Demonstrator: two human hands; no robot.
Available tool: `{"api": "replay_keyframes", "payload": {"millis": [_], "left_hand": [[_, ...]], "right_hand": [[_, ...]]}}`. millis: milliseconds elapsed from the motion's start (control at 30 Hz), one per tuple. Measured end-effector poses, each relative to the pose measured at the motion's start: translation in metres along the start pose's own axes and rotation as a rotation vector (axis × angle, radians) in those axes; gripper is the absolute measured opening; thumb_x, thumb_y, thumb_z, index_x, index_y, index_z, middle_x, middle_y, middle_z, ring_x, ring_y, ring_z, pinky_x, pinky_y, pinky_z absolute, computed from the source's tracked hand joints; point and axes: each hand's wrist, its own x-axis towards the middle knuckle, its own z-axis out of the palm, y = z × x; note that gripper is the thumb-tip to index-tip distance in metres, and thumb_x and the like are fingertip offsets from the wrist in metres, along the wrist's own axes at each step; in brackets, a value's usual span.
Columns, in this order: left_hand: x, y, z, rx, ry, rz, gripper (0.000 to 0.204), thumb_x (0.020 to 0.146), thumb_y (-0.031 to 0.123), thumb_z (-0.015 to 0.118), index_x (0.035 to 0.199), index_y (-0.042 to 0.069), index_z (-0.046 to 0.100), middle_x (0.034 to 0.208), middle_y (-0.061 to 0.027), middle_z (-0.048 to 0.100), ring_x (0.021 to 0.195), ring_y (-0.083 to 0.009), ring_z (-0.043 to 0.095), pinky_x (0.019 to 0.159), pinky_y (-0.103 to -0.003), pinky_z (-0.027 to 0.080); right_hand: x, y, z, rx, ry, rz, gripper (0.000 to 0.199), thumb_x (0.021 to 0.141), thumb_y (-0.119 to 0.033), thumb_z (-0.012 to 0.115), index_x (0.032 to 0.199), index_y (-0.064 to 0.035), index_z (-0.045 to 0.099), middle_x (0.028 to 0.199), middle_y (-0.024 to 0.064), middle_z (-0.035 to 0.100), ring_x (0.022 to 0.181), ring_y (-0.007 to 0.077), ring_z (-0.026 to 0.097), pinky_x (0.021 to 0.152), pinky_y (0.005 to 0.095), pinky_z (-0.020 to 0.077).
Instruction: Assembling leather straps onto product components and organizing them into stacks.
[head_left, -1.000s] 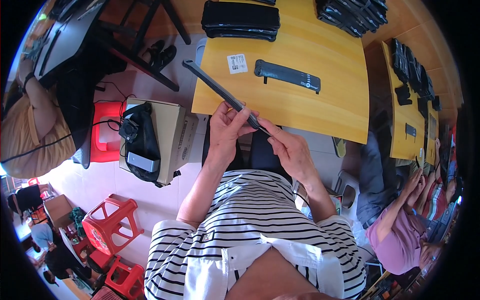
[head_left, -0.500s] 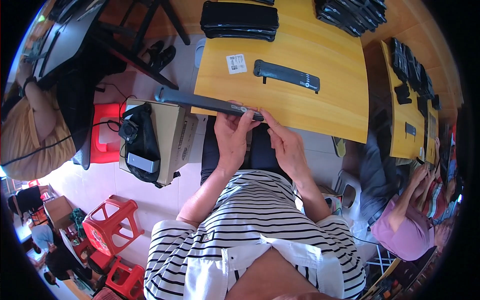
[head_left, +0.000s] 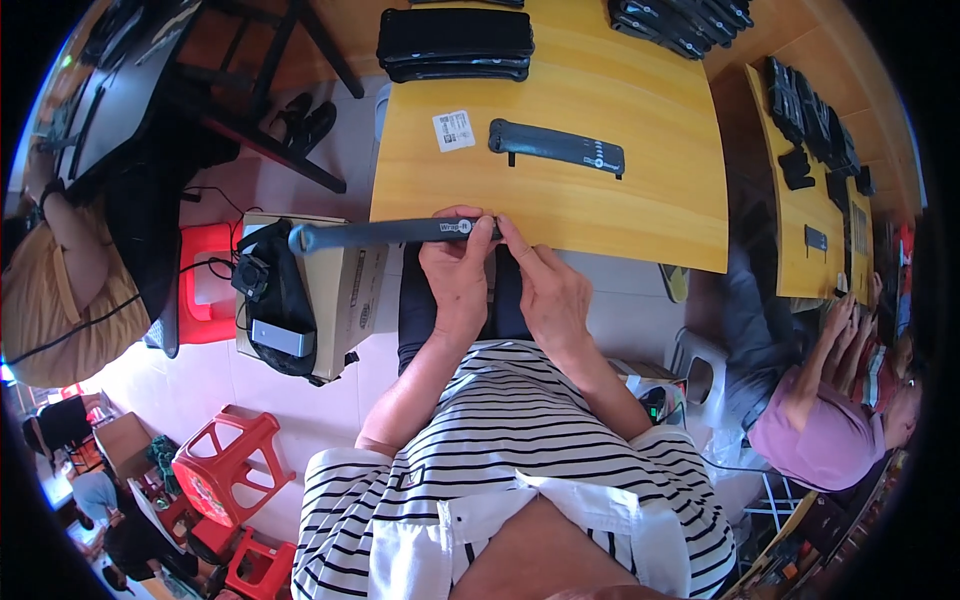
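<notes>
A long black strap [head_left: 365,234] with a rounded, looped left end is held roughly level at the near edge of the yellow wooden table [head_left: 650,220]. My left hand [head_left: 455,285] grips it near its right end, thumb on top beside the pale print and fingers beneath. My right hand [head_left: 552,300] is closed at the strap's right tip, which the index finger touches; the fingers partly hide that tip. Another black strap [head_left: 555,148], with small dark tabs below it, lies flat on the table beyond my hands. A white printed label [head_left: 453,131] is to its left.
At the table's far side are a neat stack of black straps [head_left: 455,38] and a looser pile [head_left: 680,25]. A cardboard box [head_left: 355,290] with a black bag stands left of my legs, beside a red stool [head_left: 205,275]. Co-workers sit at both sides.
The held strap has turned from slanting to nearly level and shifted slightly left, with both hands moving along. Its pale print now faces up more clearly. The view has shifted a little.
</notes>
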Motion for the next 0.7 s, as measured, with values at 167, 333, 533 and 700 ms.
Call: {"api": "replay_keyframes", "payload": {"millis": [167,333,533,700], "left_hand": [[-0.001,-0.011,0.008,-0.047,0.057,0.063,0.016,0.087,0.002,0.058,0.101,0.000,0.051,0.093,-0.0073,0.058,0.086,-0.0102,0.056,0.077,-0.024,0.051],[0.001,-0.013,0.011,0.035,0.057,0.141,0.017,0.089,0.006,0.057,0.103,0.001,0.048,0.099,-0.0088,0.057,0.090,-0.0139,0.058,0.082,-0.027,0.051],[0.007,0.005,0.006,0.147,-0.008,0.090,0.015,0.086,0.004,0.060,0.098,-0.001,0.052,0.090,-0.0057,0.058,0.082,-0.0108,0.057,0.077,-0.025,0.050],[0.023,0.018,-0.015,0.125,-0.201,-0.199,0.015,0.085,0.006,0.062,0.096,0.000,0.054,0.087,-0.0061,0.059,0.080,-0.0141,0.062,0.074,-0.029,0.054]], "right_hand": [[0.001,0.010,0.024,0.187,0.176,-0.027,0.055,0.080,0.005,0.051,0.130,-0.0175,0.051,0.076,0.0112,0.060,0.062,0.0248,0.060,0.054,0.0335,0.0486],[0.004,0.009,0.031,0.598,0.135,0.173,0.056,0.079,0.009,0.052,0.129,-0.0176,0.053,0.063,0.0097,0.052,0.055,0.0189,0.053,0.054,0.0290,0.0465],[0.017,0.028,0.011,0.289,0.091,-0.099,0.050,0.078,0.004,0.057,0.122,-0.0200,0.059,0.064,0.0088,0.055,0.056,0.0244,0.057,0.054,0.0331,0.0462],[0.025,0.042,-0.014,0.329,-0.026,-0.221,0.041,0.080,0.002,0.056,0.116,-0.0151,0.062,0.071,0.0104,0.062,0.057,0.0184,0.059,0.054,0.0284,0.0477]]}}
